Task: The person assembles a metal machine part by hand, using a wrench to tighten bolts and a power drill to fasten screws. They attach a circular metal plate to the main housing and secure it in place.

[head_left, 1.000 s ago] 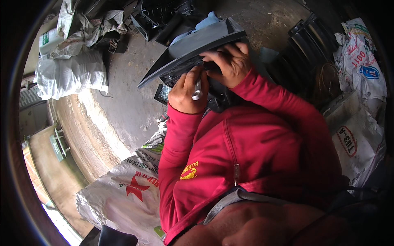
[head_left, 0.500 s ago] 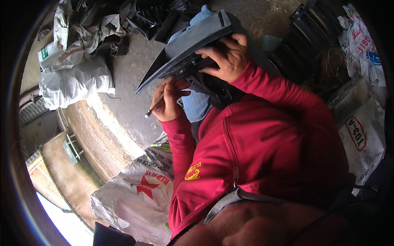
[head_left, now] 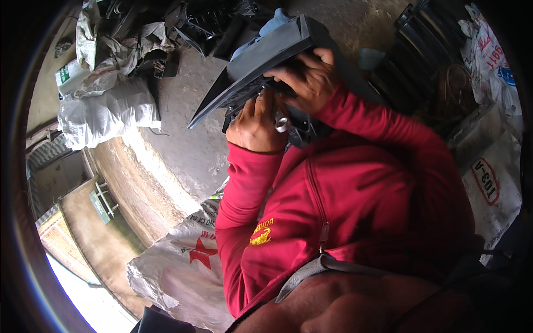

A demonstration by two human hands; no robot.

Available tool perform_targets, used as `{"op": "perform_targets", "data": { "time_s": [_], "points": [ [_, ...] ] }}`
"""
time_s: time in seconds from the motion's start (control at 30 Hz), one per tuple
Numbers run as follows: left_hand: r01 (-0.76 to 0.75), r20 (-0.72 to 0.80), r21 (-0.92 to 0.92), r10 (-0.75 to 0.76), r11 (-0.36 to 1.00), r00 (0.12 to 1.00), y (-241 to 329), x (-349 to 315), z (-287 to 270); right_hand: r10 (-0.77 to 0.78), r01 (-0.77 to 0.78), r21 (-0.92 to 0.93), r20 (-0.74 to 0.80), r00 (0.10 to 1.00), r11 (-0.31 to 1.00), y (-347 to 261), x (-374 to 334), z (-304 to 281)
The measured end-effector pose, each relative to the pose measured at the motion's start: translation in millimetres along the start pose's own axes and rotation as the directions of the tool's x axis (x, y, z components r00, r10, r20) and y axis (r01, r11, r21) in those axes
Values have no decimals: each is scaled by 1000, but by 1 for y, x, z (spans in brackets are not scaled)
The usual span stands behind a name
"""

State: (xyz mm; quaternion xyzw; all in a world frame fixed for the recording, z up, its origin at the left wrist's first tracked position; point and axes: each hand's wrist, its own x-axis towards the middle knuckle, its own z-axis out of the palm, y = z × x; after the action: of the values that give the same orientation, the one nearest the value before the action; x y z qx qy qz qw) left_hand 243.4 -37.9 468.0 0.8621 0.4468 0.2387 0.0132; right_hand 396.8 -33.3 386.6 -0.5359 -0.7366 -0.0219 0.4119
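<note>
Two hands on one grey plastic panel | I see right hand clamped on its underside, panel tilted above chest | left hand just below panel's lower edge, closed around small silver tool | white sacks on floor, left.

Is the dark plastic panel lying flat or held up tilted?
Tilted: the dark plastic panel is lifted off the floor, right hand gripping it, left hand beneath.

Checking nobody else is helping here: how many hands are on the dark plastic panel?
2: the left hand under its lower edge, gripping a small metal tool; the right hand clasping the dark plastic panel from above.
</note>
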Motion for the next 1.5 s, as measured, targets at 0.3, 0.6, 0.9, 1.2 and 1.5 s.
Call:
{"op": "perform_targets", "data": {
  "time_s": [0.3, 0.6, 0.9, 1.2, 1.5],
  "points": [
    [169, 51, -398, -162, 902, 986, -33, -5, 4, 6, -6, -14, -27, 1000, 1000, -2, 3, -2],
    [-63, 105, 185, 44, 981, 994, -6, 14, 10, -12, 12, 0, -135, 991, 1000, 1, 2, 9],
    [364, 148, -853, -496, 373, 855, -44, -34, 18, 5, -4, 11, -100, 995, 1000, 2, -1, 7],
    [8, 33, 68, -11, 998, 999, -5, -4, 8, -47, 42, -44, -133, 990, 998, 2, -6, 6],
    [466, 324, -856, -470, 224, 821, -54, -30, 27, -133, 109, -132, -192, 972, 985, 13, -11, 14]
  ]
}}
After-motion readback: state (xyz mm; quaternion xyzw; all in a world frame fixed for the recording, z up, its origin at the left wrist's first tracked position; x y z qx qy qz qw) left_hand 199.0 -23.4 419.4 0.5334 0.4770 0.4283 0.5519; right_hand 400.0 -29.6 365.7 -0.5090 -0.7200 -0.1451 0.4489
